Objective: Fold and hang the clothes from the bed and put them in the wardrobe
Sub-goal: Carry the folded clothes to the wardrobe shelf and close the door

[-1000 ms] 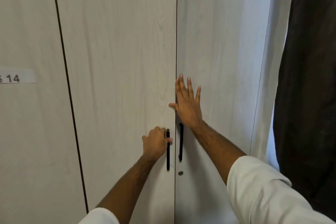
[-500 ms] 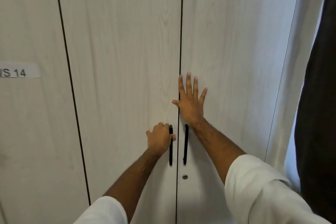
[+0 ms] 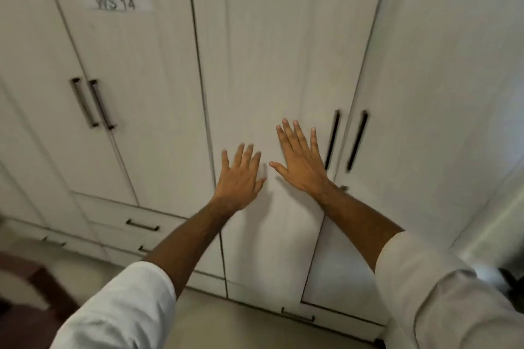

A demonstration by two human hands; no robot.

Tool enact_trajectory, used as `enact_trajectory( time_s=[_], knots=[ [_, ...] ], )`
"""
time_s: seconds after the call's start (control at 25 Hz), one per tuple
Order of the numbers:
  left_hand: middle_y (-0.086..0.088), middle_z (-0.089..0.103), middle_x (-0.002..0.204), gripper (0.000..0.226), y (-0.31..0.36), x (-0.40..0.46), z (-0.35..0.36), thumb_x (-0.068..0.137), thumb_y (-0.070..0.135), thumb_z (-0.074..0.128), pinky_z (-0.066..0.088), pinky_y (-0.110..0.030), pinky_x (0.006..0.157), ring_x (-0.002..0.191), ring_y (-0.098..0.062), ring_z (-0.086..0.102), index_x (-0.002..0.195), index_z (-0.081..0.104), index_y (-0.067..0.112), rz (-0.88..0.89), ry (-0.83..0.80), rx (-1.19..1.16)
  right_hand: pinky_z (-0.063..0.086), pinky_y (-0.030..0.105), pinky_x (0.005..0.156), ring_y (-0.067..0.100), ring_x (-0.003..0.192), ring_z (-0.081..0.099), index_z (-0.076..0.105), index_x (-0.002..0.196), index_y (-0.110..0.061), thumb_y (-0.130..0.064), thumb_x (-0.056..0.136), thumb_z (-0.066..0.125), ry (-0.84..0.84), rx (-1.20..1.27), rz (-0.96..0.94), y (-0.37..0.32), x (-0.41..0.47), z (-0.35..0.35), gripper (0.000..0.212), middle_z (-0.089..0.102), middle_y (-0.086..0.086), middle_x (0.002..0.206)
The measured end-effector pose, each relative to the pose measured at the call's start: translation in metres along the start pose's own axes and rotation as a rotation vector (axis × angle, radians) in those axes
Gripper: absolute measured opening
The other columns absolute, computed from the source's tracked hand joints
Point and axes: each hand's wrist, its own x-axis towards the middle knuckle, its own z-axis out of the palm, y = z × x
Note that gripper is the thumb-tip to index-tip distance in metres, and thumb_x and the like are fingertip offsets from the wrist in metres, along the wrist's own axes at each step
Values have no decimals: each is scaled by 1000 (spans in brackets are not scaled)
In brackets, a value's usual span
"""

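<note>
A pale wood-grain wardrobe (image 3: 269, 51) fills the view, all its doors closed. My left hand (image 3: 241, 178) and my right hand (image 3: 302, 161) are both held out with fingers straight and spread in front of the middle door panel, a little apart from each other. Neither hand holds anything. Two black bar handles (image 3: 344, 140) stand just right of my right hand. No clothes and no bed are in sight.
A second pair of dark handles (image 3: 92, 103) sits on the left doors under a label reading WS 14 (image 3: 114, 3). Drawers with small black pulls (image 3: 142, 225) run along the bottom. Beige floor (image 3: 226, 326) and a dark red-brown object (image 3: 42, 292) lie lower left.
My left hand has let go of the black handle and opened. Both hands have come away leftward from the handles. The camera has pulled back and tilted down, showing more doors, drawers and floor.
</note>
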Motion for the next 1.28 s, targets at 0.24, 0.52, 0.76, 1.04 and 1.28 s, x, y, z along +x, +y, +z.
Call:
enact_trajectory(
  time_s=[0.24,0.52,0.76,1.04,1.28],
  knots=[
    [-15,0,169,76,-111,-175,57,103,59,15,5,-67,120,156,-34,-2,162,3,12,-261,-264,22,-8,59,123,26,157,-9,1,164,-15,-73,96,36,-272,199,-224,-185,-48,70,95,-7,6,171],
    [-15,5,169,73,-242,-394,88,104,54,25,10,-70,118,156,-36,1,161,13,10,-577,-499,-58,-8,58,124,26,158,1,6,163,-14,-66,98,33,-521,375,-466,-423,-85,109,88,4,8,171],
    [-13,9,169,69,-357,-551,94,104,51,35,6,-70,119,155,-37,0,159,19,12,-855,-542,-141,3,59,123,28,157,12,17,162,-13,-60,99,47,-615,418,-637,-609,-89,132,85,15,10,170],
    [-11,4,170,71,-472,-647,144,104,55,32,7,-68,119,155,-38,-2,160,16,16,-1116,-610,-225,7,59,124,29,156,12,15,162,-12,-58,101,45,-767,443,-688,-742,-45,202,82,16,12,168],
    [-14,4,169,71,-588,-696,221,103,55,36,8,-74,116,154,-42,-1,158,19,15,-1313,-675,-260,13,55,125,31,155,17,18,161,-10,-53,100,52,-878,498,-613,-838,23,310,82,19,14,168]
  ],
)
